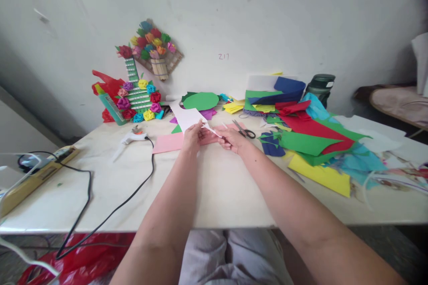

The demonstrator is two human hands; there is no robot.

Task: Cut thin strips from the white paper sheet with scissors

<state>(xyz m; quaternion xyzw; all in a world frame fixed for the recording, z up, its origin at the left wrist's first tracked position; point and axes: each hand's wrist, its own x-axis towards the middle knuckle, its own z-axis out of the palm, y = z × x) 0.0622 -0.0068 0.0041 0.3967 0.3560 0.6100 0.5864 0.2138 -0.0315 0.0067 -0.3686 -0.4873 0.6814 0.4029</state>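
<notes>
Between my two hands runs a narrow strip of white paper (212, 131), slightly twisted or folded. My left hand (194, 137) pinches its left end, and my right hand (231, 140) grips the other end with closed fingers. Under and behind the hands lie a pink paper sheet (167, 143) and a larger white paper sheet (187, 118). A pair of scissors (246, 132) with black handles rests just beyond my right hand, blades pointing away to the left.
A white glue gun (129, 141) with a black cord lies at left, near a power strip (40, 178). Paper flower crafts (138, 93) lean on the wall beside a green glue bottle (113, 107). Coloured paper (310, 142) is piled at right, before a dark flask (320, 87).
</notes>
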